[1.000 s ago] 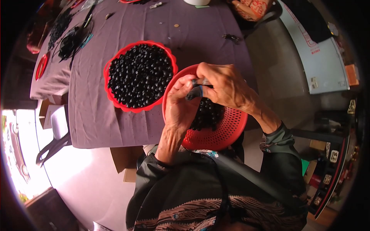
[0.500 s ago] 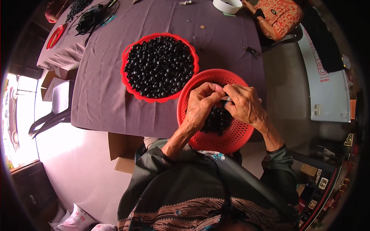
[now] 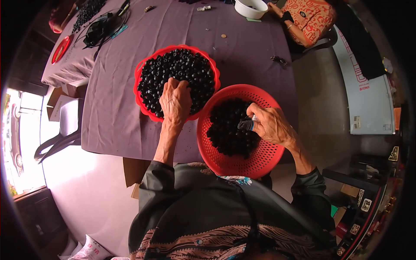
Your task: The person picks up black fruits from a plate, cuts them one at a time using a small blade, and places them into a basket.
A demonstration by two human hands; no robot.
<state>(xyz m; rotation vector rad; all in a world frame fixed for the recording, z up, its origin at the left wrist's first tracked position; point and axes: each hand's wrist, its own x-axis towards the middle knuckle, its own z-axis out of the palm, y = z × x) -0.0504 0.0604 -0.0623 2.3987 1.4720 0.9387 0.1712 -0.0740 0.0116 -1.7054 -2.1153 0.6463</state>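
Observation:
My left hand (image 3: 175, 99) reaches into a red scalloped bowl (image 3: 216, 74) heaped with small round black caps (image 3: 195, 65). Its fingers are curled down among the caps, so what they grip, if anything, is hidden. To the right, a red perforated colander (image 3: 271, 151) holds a pile of similar black pieces (image 3: 232, 130). Above the colander's right side is my right hand (image 3: 275, 123), its thumb and fingers closed together. A dark cover (image 3: 246, 125) wraps the thumb, and a small pale bit shows beside it, too small to name.
A purple cloth (image 3: 117, 112) covers the table. At the far right, a person in an orange patterned top (image 3: 310, 19) sits by a white bowl (image 3: 251, 9). Dark cables (image 3: 97, 32) and a red plate (image 3: 62, 48) lie far left. A chair (image 3: 69, 117) stands left.
My hands were together over the colander. My left hand has moved left and away into the bowl of caps; my right hand has stayed above the colander.

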